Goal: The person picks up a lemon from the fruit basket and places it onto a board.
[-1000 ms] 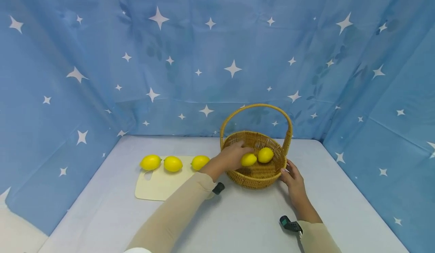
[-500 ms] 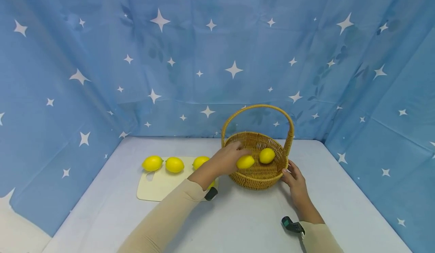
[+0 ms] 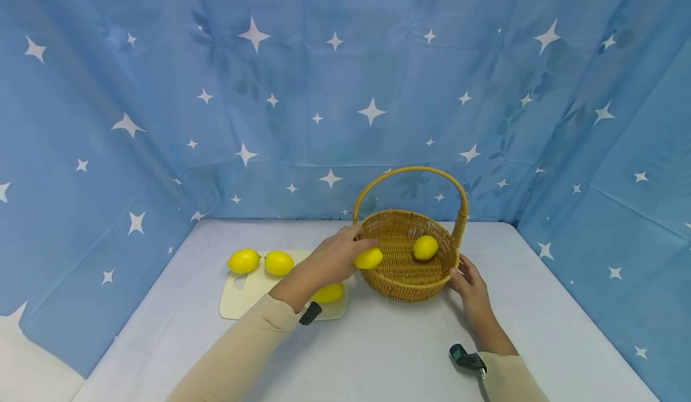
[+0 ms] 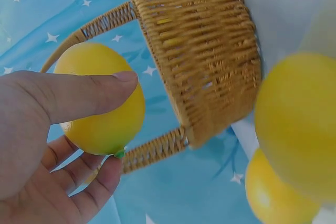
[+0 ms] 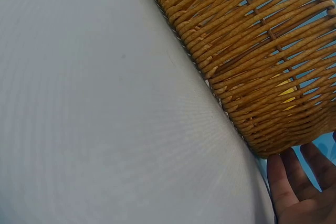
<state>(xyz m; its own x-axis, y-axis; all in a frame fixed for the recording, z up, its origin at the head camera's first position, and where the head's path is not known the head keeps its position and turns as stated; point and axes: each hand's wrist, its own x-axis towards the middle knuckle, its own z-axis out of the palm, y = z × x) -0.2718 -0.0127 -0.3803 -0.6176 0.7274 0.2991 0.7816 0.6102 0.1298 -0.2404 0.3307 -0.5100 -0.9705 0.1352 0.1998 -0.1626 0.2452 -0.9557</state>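
My left hand (image 3: 335, 258) holds a lemon (image 3: 369, 258) at the left rim of the wicker basket (image 3: 408, 293). In the left wrist view the thumb lies across this lemon (image 4: 100, 129), with fingers beneath it, outside the basket wall (image 4: 205, 51). Another lemon (image 3: 425, 248) lies inside the basket, toward its right. My right hand (image 3: 474, 297) grips the basket's right side, thumb at the rim. The right wrist view shows its fingers (image 5: 283, 184) against the outer weave.
Left of the basket, a cream cutting board (image 3: 237, 300) lies on the white table (image 3: 378, 354). Lemons (image 3: 244, 261) line its back edge, and another lemon (image 3: 327, 293) sits near its right end, partly behind the left wrist. The basket's tall handle (image 3: 412, 169) arches overhead. A blue curtain (image 3: 302, 90) stands behind.
My left hand has moved left with its lemon, from over the basket's inside to its left rim. The right hand has stayed on the basket's side.
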